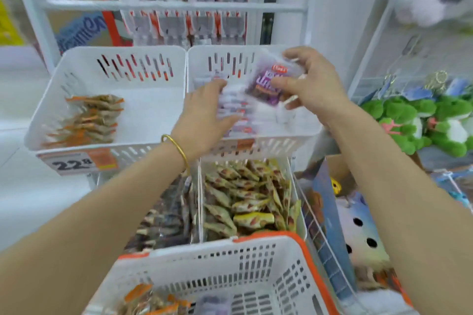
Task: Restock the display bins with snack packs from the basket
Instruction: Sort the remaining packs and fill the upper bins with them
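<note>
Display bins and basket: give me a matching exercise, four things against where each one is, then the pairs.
Things:
1. purple snack pack
2. orange-edged packs
3. yellow-green packs
4. gold bangle

Places:
A. lower bin
B. left wrist
C. upper left bin
D. right hand's grip, over the upper right bin

Pairs: 1-D, 2-C, 3-A, 4-B

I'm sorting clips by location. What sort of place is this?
Most likely a retail shop aisle: white display bins stocked with snack packs, a shelf price tag reading 22, and plush toys on the rack beside.
</note>
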